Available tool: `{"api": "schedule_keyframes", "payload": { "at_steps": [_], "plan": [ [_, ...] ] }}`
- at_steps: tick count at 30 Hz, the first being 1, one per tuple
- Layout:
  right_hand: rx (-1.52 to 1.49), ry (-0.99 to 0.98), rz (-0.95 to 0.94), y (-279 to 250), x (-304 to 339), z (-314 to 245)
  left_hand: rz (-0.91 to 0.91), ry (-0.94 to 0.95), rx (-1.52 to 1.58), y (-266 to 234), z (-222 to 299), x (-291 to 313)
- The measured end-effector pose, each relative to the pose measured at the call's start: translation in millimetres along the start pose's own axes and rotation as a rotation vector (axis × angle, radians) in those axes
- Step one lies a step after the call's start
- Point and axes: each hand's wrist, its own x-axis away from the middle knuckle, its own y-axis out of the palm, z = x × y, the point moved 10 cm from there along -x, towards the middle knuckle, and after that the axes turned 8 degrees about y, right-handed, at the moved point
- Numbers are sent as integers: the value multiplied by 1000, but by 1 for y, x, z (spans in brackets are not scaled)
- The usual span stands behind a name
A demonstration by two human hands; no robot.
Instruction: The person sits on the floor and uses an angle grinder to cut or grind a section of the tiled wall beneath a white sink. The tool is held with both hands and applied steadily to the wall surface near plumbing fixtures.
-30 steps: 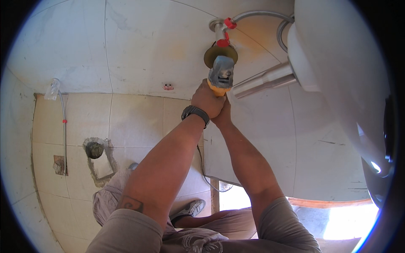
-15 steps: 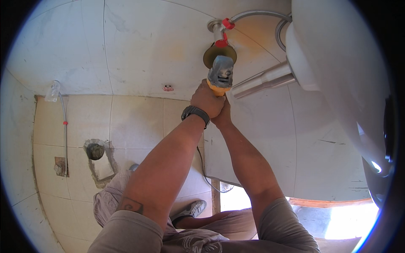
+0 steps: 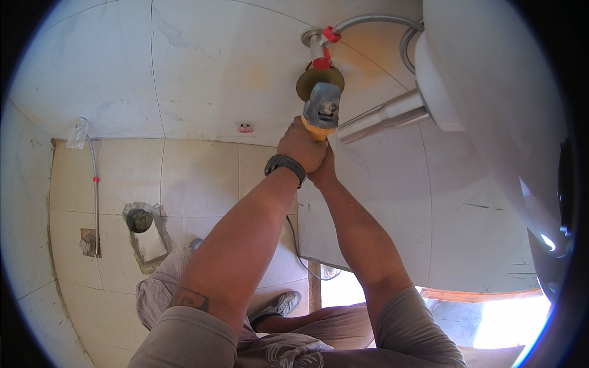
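Note:
An angle grinder (image 3: 321,109) with a grey head and yellow body is held out in front of me. My left hand (image 3: 301,146), with a dark watch on its wrist, is wrapped around the yellow body just behind the head. Close behind and to its right, my right hand (image 3: 325,169) grips the tool farther back; its fingers are largely hidden. The grinder's round disc (image 3: 316,78) is up by the tiled wall, right under a metal angle valve (image 3: 316,47) with red fittings. Whether the disc touches the wall I cannot tell.
From the valve a braided hose (image 3: 377,19) runs to a white basin (image 3: 491,55). The basin's metal drain pipe (image 3: 383,118) sticks out close right of the grinder. A floor hole (image 3: 140,219), a hanging hose (image 3: 96,190) and a cable (image 3: 294,242) lie to the left and below.
Almost nothing differs. The grinder head sits a touch lower in the picture, and both hands keep the same hold on it.

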Motion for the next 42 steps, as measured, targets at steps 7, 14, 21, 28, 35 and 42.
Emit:
{"api": "schedule_keyframes", "payload": {
  "at_steps": [7, 14, 21, 28, 35, 42],
  "plan": [
    [-124, -33, 17, 3, -5, 8, 81, 58, 5, -3, 1, -2],
    [-34, -25, -58, 8, -6, 12, 56, 32, -18, 0, -1, -3],
    [-79, 61, -89, 12, 4, 7, 9, -23, -48, 3, -6, 0],
    [-356, 46, -103, 11, -3, 6, 23, 3, -52, 2, -1, -2],
    [-194, 70, -113, 15, -3, 17, 22, -15, -87, 3, -3, -3],
    [-312, 49, -118, 14, -4, 11, 32, 18, -84, 2, 0, -2]
  ]
}}
